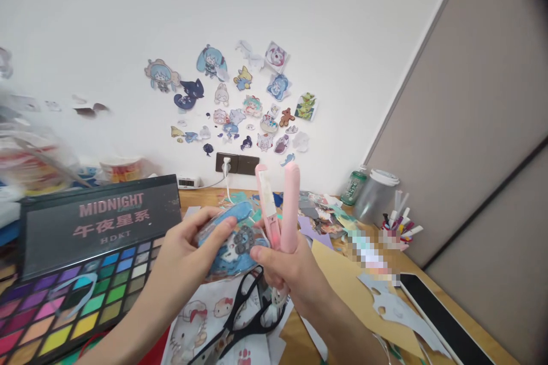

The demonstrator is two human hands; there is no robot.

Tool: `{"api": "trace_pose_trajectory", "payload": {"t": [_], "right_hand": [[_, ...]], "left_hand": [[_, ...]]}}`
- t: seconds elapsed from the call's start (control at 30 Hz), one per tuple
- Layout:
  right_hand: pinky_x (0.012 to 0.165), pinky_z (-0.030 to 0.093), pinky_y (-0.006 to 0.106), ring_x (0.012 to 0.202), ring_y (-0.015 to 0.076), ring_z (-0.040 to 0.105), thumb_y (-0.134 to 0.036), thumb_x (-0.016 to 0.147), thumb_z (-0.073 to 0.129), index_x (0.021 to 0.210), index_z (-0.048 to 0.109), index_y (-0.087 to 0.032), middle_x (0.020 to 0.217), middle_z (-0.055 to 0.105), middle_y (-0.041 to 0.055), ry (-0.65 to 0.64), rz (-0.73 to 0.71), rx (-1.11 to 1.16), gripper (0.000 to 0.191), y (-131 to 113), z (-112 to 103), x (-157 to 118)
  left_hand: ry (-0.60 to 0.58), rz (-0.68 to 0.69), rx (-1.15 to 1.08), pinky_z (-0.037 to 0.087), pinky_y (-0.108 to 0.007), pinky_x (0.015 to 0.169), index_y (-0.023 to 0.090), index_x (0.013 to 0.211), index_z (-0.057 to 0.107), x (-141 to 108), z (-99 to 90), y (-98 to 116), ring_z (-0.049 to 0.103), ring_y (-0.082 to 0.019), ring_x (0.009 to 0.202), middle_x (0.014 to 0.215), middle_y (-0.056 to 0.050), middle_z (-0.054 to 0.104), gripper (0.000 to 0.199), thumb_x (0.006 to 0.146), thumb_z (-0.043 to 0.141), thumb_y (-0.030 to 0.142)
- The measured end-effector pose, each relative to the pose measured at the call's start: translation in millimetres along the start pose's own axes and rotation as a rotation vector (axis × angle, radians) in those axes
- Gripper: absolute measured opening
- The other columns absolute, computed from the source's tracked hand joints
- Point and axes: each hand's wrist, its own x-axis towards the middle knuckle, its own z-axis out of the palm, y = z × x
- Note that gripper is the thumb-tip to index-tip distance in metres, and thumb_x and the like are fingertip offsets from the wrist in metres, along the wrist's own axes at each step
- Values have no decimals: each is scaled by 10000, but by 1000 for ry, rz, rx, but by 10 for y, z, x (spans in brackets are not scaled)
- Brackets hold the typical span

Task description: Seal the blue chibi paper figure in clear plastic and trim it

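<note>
My left hand (192, 245) is closed on a blue cartoon paper cutout (233, 239) with a grey design, covered in shiny clear plastic. Wrapped in my right hand (293, 271) is a pink mini hair straightener (290, 205), upright, its two arms apart at the top and a small red light glowing inside. My right thumb also touches the cutout's right edge. Below both hands, black-handled scissors (240, 319) lie across a printed sheet (190, 333) of cartoon cat figures. My right fingers partly hide a bundled white cord (276, 302).
A large open eyeshadow palette (103, 228) takes up the left side. Paper scraps (317, 211) cover the back of the table. To the right are yellow paper (342, 279), a dark-screened tablet (440, 319), a pen holder (396, 236), a lidded jar (377, 194) and a green bottle (354, 185).
</note>
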Motion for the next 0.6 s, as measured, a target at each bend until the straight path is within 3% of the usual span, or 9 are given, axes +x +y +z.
{"api": "trace_pose_trajectory", "payload": {"t": [0.13,0.23,0.33,0.5,0.6], "right_hand": [[347,192,178,333,25,263,-307,655,755,966,490,-186,429,358,-143,134,-93,9,426,-10,0,-19],[356,201,181,348,37,278,-325,674,745,956,468,-211,429,352,-139,206,-189,6,411,-25,-27,-39],[369,217,204,370,59,287,-343,720,706,952,470,-236,446,328,-126,177,-244,-73,347,-56,-55,-83],[392,247,234,408,85,327,-330,759,650,967,502,-242,516,370,-89,196,-413,-252,270,-131,-65,-176],[428,283,245,417,83,322,-307,777,625,956,503,-252,542,395,-86,226,-527,-298,223,-164,-49,-214]], "left_hand": [[-21,28,-92,498,-212,579,194,919,630,-75,89,54,631,-168,716,832,-20,679,281,709,691,369],[-172,-88,-157,455,-221,485,190,984,589,-127,158,62,581,-140,520,620,21,639,367,683,712,359],[-290,-145,-158,411,-232,463,164,873,584,-161,173,48,503,-118,411,475,29,587,259,738,664,371],[-328,-126,-141,347,-222,440,184,681,535,-200,118,91,414,-89,369,422,46,524,232,740,654,375],[-365,-151,-133,274,-202,406,179,675,531,-222,98,119,340,-68,342,386,65,475,248,723,665,382]]}}
